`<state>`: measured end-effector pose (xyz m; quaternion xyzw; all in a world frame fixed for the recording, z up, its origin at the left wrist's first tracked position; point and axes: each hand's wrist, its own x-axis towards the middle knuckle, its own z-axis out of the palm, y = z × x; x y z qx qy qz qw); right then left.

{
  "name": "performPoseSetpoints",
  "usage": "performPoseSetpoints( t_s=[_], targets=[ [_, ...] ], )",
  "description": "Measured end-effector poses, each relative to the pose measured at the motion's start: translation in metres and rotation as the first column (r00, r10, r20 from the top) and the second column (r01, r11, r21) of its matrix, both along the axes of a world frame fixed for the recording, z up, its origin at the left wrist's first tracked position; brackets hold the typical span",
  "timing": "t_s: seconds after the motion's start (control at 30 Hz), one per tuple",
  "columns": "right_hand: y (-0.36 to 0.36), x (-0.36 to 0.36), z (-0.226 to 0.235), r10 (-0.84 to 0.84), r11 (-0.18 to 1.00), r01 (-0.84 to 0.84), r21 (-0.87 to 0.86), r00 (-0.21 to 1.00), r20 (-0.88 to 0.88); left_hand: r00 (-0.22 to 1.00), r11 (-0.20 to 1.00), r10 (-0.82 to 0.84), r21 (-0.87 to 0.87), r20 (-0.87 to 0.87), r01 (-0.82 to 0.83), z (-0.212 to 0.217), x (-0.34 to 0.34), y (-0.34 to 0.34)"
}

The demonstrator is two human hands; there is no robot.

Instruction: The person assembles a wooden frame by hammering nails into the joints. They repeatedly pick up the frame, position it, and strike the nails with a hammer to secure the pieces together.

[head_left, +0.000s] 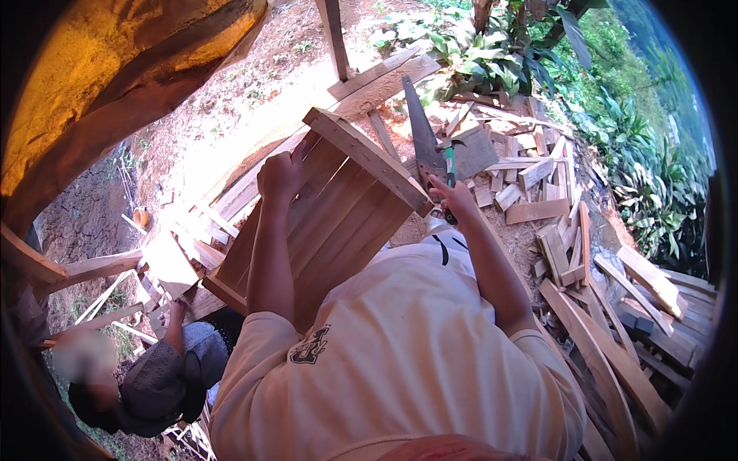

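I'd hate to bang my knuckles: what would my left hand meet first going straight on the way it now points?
Beyond the wooden crate it grips, your left hand would probably meet the long timber first; depth is unclear, and it may lie lower.

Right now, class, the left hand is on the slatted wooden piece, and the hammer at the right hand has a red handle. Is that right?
Not quite: the head view shows that the hammer has a green handle, not red. It is at the right hand, and the left hand is on the slatted wooden piece.
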<state>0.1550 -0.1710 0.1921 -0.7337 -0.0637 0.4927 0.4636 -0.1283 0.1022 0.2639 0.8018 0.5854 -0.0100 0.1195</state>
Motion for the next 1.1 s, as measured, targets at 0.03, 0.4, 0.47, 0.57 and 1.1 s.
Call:
performPoseSetpoints(
  t_s=[0.03, 0.4, 0.47, 0.57, 1.1],
  targets=[
    [0.004, 0.002, -0.007, -0.003, 1.0, 0.002, -0.025, 0.999, -0.036, 1.0, 1.0, 0.002, 0.009, -0.009, -0.002, -0.001, -0.003, 0.0],
    [0.022, 0.001, -0.032, 0.309, 0.949, -0.306, -0.081, 0.95, 0.037, 0.997, 0.997, 0.079, 0.007, -0.025, -0.078, 0.001, 0.004, -0.01],
    [0.019, 0.004, -0.032, 0.365, 0.926, -0.366, -0.098, 0.931, -0.024, 0.996, 0.995, 0.089, 0.037, 0.002, -0.089, 0.002, 0.0, -0.02],
    [0.007, 0.003, -0.037, 0.359, 0.926, -0.375, -0.042, 0.91, -0.205, 0.996, 0.992, 0.088, 0.097, -0.016, -0.086, 0.016, -0.005, -0.036],
    [-0.005, -0.031, -0.03, 0.25, 0.968, -0.24, 0.071, 0.94, -0.234, 0.985, 0.983, 0.172, 0.065, 0.021, -0.173, 0.024, -0.033, -0.06]
  ],
)
